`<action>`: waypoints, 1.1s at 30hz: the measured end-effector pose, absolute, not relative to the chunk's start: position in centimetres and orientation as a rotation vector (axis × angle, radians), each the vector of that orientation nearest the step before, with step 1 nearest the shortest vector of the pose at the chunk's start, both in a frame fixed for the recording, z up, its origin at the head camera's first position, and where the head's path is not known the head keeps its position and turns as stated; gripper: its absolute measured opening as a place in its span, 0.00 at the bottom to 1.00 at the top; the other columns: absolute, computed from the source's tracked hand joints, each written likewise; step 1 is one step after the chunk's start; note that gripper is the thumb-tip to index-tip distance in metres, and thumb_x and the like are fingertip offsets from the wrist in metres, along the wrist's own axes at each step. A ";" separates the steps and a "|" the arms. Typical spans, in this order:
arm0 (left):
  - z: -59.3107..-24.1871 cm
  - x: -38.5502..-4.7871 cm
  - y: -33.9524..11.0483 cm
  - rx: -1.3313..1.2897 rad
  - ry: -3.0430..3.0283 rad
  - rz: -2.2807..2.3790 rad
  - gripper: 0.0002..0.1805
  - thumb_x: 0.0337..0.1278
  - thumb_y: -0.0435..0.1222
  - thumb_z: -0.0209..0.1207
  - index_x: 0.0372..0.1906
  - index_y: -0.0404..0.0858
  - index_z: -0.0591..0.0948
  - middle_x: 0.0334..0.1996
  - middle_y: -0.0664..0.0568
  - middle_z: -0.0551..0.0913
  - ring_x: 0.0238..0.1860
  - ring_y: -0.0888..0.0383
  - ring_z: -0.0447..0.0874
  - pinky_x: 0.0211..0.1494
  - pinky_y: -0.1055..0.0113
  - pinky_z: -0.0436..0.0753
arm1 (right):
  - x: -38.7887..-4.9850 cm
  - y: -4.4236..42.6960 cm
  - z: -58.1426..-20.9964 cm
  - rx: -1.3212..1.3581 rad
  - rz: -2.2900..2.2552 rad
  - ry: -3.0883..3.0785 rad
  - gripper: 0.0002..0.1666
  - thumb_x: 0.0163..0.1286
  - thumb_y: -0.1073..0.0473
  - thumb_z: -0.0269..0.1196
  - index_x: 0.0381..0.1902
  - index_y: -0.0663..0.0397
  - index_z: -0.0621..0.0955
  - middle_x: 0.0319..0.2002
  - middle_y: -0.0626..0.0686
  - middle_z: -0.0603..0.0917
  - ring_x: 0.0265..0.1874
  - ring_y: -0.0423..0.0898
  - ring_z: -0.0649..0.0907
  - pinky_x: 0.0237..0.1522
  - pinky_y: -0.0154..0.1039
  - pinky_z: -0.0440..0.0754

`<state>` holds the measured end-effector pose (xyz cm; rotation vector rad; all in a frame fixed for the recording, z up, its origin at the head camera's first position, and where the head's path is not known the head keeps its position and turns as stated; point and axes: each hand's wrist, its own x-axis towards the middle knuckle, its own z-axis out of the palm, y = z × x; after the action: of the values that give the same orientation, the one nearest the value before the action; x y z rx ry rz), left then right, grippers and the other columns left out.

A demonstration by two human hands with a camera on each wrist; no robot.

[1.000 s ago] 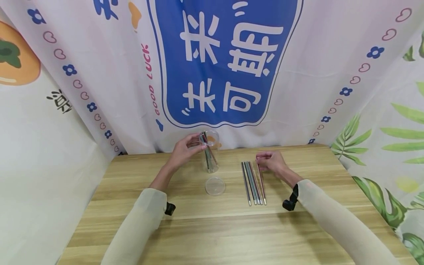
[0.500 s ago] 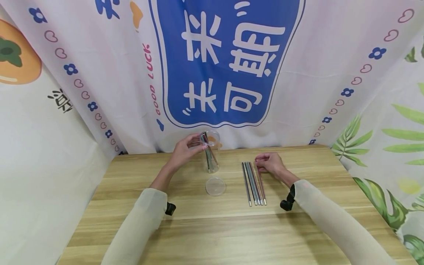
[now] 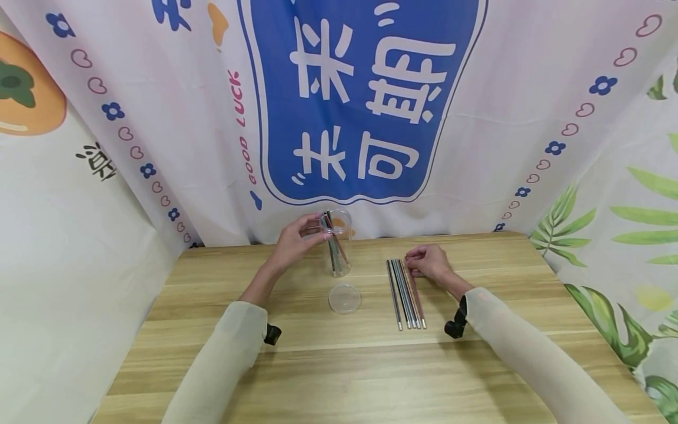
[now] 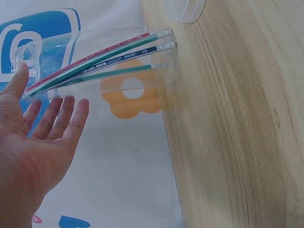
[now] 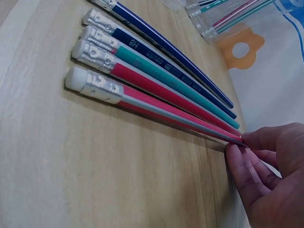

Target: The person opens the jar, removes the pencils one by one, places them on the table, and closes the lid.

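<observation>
A clear plastic jar [image 3: 343, 250] stands upright at the back of the table, with several pencils [image 4: 99, 64] leaning inside it. My left hand [image 3: 298, 240] holds the jar near its rim, thumb on one side and fingers along the other. To the right, several pencils [image 3: 402, 294] lie side by side, eraser ends toward me. My right hand [image 3: 431, 263] pinches the far end of the outermost red pencil [image 5: 166, 113] between thumb and fingers. Its white eraser end lies low beside another red pencil [image 5: 156, 85]; green and dark blue ones lie beyond.
A round clear lid [image 3: 344, 299] lies flat in front of the jar. The wooden table [image 3: 339, 377] ends at a printed curtain [image 3: 466, 194] just behind the jar. Black wrist cameras sit at both cuffs.
My right hand has shifted slightly left with the red pencil's far end, bringing that pencil closer and more parallel to the row. My left hand and the jar have stayed put.
</observation>
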<state>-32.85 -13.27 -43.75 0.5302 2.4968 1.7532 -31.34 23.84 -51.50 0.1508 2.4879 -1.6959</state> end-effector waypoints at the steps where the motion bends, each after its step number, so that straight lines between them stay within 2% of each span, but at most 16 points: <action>1: -43.8 -32.8 -13.3 0.531 2.498 1.754 0.35 0.66 0.45 0.73 0.74 0.44 0.76 0.64 0.46 0.83 0.68 0.46 0.81 0.70 0.49 0.82 | -31.3 23.8 -51.5 0.146 -1.691 2.497 0.16 0.68 0.74 0.70 0.53 0.70 0.85 0.47 0.65 0.90 0.34 0.43 0.91 0.37 0.38 0.92; 9: -43.6 -32.6 -13.1 0.538 2.521 1.746 0.36 0.66 0.45 0.73 0.75 0.43 0.75 0.65 0.44 0.83 0.68 0.45 0.81 0.70 0.48 0.82 | -31.2 23.6 -51.6 0.106 -1.636 2.577 0.13 0.68 0.73 0.70 0.51 0.70 0.86 0.46 0.65 0.91 0.34 0.44 0.91 0.35 0.37 0.92; 16: -43.7 -32.7 -13.2 0.537 2.506 1.764 0.37 0.66 0.43 0.73 0.76 0.41 0.74 0.66 0.42 0.82 0.69 0.43 0.80 0.71 0.47 0.81 | -30.9 23.4 -51.6 0.088 -1.624 2.596 0.13 0.67 0.73 0.71 0.49 0.70 0.87 0.41 0.64 0.91 0.30 0.45 0.91 0.34 0.38 0.92; 21: -43.7 -32.6 -13.2 0.529 2.492 1.772 0.37 0.66 0.42 0.73 0.77 0.41 0.73 0.67 0.41 0.81 0.70 0.42 0.79 0.72 0.46 0.80 | -30.8 23.4 -51.8 0.079 -1.611 2.607 0.14 0.68 0.72 0.70 0.51 0.71 0.86 0.42 0.65 0.90 0.30 0.45 0.90 0.35 0.37 0.92; 33: -43.7 -32.6 -13.3 0.541 2.505 1.752 0.36 0.66 0.45 0.73 0.75 0.42 0.75 0.66 0.44 0.82 0.69 0.45 0.80 0.70 0.48 0.81 | -30.8 23.4 -51.7 0.063 -1.570 2.644 0.12 0.69 0.69 0.71 0.49 0.69 0.87 0.41 0.64 0.90 0.29 0.44 0.89 0.33 0.37 0.92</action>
<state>-32.58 -13.30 -43.69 0.5406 2.5054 1.7519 -30.85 23.36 -51.75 0.0632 2.6445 -1.5696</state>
